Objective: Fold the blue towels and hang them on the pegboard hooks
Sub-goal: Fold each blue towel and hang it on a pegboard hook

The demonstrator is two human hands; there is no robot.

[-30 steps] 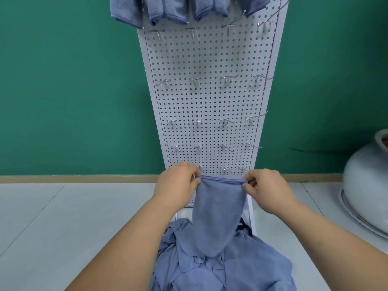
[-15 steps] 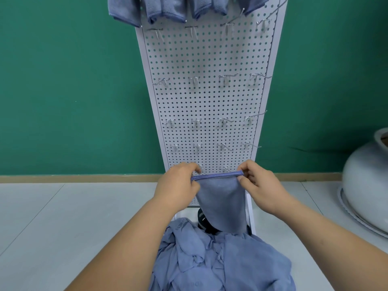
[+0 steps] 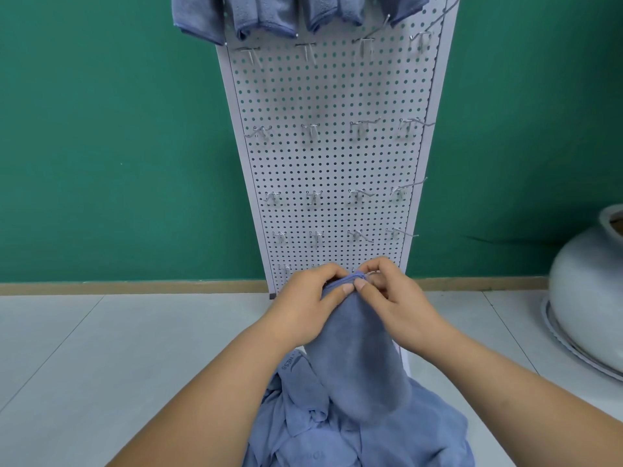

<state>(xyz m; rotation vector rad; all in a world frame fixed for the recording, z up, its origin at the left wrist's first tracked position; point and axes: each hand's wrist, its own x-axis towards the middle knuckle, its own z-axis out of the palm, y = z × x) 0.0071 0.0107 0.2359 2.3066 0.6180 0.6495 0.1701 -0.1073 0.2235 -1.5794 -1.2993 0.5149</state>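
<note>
A blue towel (image 3: 357, 358) hangs folded in front of the foot of the white pegboard (image 3: 333, 163). My left hand (image 3: 310, 305) and my right hand (image 3: 394, 305) meet at its top edge and both pinch it there, thumbs almost touching. Below them lies a heap of loose blue towels (image 3: 354, 429) on the floor. Several folded blue towels (image 3: 269, 15) hang from the top row of hooks. Rows of bare metal hooks (image 3: 310, 129) run down the board.
A large pale ceramic pot (image 3: 593, 284) stands on a tray at the right. The green wall (image 3: 118, 146) is behind the board, with a wooden skirting strip along the pale tiled floor (image 3: 101, 365).
My hands have come together, bringing the two top corners of the towel to one point, so the towel now hangs narrower and doubled.
</note>
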